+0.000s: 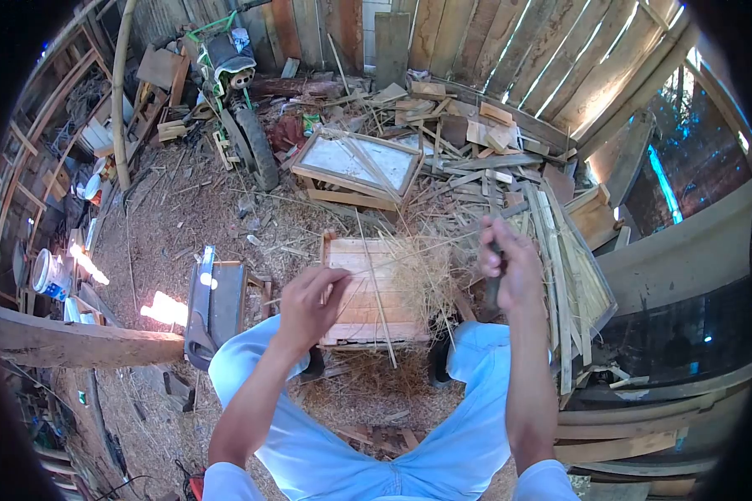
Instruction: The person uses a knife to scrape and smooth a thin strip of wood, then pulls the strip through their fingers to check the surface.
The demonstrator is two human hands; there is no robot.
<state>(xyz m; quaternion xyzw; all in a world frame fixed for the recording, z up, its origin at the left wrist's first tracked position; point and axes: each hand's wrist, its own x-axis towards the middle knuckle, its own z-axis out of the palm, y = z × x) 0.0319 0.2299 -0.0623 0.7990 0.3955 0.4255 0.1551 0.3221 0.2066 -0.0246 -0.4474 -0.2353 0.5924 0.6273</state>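
Head view: left hand (309,302) pinches a thin strip (418,248); right hand (516,265) grips a knife (493,291).

Low down, my left hand (313,301) could pass over the bare left part of the worktop (347,313), short of the long stick (375,292) slanting across it. To the right, a tangle of shavings (430,275) blocks the surface. A thin strip (418,249) spans the air between my hands. Stacked slats (553,280) crowd my right hand's (511,259) outer side; the framed panel (355,165) bars the far side.
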